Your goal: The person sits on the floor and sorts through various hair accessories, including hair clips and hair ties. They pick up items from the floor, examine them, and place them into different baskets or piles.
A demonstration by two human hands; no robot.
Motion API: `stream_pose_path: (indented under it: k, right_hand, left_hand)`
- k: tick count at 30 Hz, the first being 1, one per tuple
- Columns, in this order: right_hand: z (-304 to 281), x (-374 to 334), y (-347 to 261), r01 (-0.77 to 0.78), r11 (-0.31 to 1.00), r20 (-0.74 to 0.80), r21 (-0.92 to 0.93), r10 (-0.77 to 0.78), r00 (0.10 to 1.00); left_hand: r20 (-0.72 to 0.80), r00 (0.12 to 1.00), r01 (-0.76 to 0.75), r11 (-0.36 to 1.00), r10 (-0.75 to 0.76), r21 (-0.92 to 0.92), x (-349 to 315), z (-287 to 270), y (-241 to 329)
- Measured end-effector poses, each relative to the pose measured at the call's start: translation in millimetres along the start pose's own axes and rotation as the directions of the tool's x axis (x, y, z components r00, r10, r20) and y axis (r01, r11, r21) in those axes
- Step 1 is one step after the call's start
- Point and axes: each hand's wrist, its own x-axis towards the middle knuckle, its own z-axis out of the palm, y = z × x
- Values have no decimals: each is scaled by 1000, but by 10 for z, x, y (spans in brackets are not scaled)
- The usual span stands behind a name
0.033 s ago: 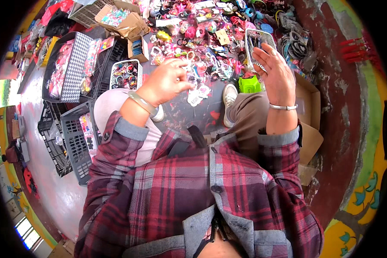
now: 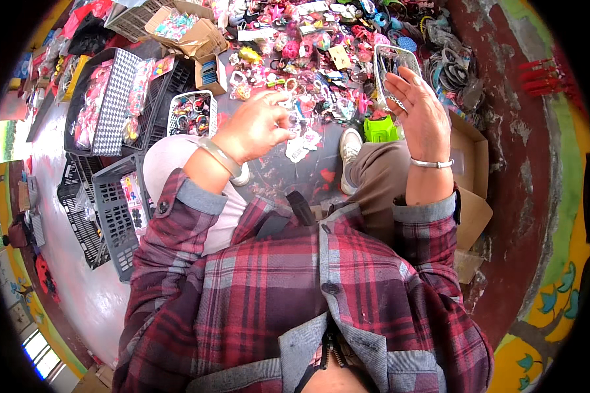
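Observation:
My left hand (image 2: 254, 129) hovers over the floor between my knees, a pale bangle on its wrist. Its fingers are loosely bent, with a gap between thumb and forefinger and nothing plainly held. Just beyond the thumb lies a white card with small pieces in clear plastic (image 2: 300, 145); whether it touches the hand I cannot tell. My right hand (image 2: 421, 114) is raised with fingers stretched, a silver bracelet on the wrist. Behind its fingers stands a white basket (image 2: 377, 59) with dark items. A black-and-white beaded strip (image 2: 396, 103) shows by the fingers; I cannot tell whether they touch it.
A heap of colourful hair accessories (image 2: 314, 65) spreads ahead. A bright green plastic thing (image 2: 380, 129) sits by my right shoe (image 2: 351, 147). To the left are a white basket of hair ties (image 2: 214, 111), a grey crate (image 2: 115, 229) and cartons (image 2: 206, 40). An open cardboard box (image 2: 475, 154) stands right.
My left hand has shifted very slightly left and its fingers have moved a little. The beaded strip by my right fingers shows more clearly; the right hand stays in place.

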Motion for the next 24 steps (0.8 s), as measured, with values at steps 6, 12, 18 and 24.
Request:
stream_pose_path:
  k: [6,12,18,24]
  right_hand:
    - [-63,57,54,-41,999,-6,-7,41,999]
    - [-150,99,89,-75,997,37,15,74,997]
    - [-144,112,105,-81,995,43,54,79,996]
    - [-165,109,99,-91,995,29,29,91,995]
  left_hand:
    - [-168,982,-9,865,-87,-501,30,-70,84]
    - [96,995,-51,951,22,305,-38,-120,59]
    - [131,991,-28,999,25,20,18,-168,81]
    - [118,980,199,820,-160,-537,-22,-104,96]
